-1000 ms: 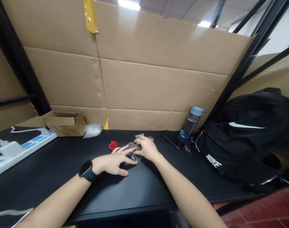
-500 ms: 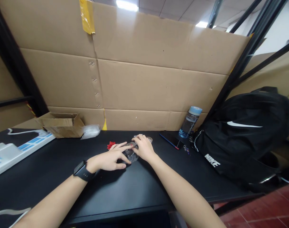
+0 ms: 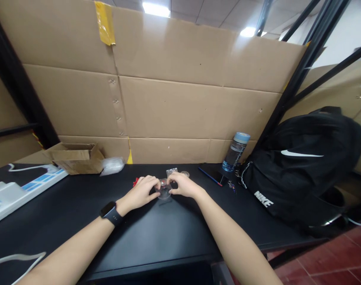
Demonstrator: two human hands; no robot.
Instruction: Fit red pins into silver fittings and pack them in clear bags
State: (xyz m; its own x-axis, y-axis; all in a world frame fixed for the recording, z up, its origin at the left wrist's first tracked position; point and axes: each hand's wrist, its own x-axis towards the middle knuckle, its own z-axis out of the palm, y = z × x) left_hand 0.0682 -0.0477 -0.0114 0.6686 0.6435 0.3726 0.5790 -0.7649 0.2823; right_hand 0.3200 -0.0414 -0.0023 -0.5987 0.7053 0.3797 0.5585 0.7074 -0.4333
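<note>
Between my hands, a small clear round plastic container (image 3: 164,191) stands on the black table. My left hand (image 3: 144,190), with a dark watch at its wrist, curls its fingers and thumb against the container's left side. The fingers and thumb of my right hand (image 3: 182,185) grip its right side. Small red pieces (image 3: 135,181) peek out behind my left hand, mostly hidden by it. Just beyond my right hand lie a clear plastic bag (image 3: 171,171) and a clear round lid (image 3: 185,173).
A cardboard box (image 3: 76,160), a bubble-wrap piece (image 3: 112,165) and a white power strip (image 3: 29,190) occupy the left. Toward the right are a phone (image 3: 212,174), keys (image 3: 232,186), a water bottle (image 3: 235,152) and a black backpack (image 3: 305,166). A cardboard wall (image 3: 174,107) closes the back.
My hands have shifted from lying over the crinkled clear plastic to gripping the container from both sides. The plastic bag now shows behind my right hand. The view has shifted slightly.
</note>
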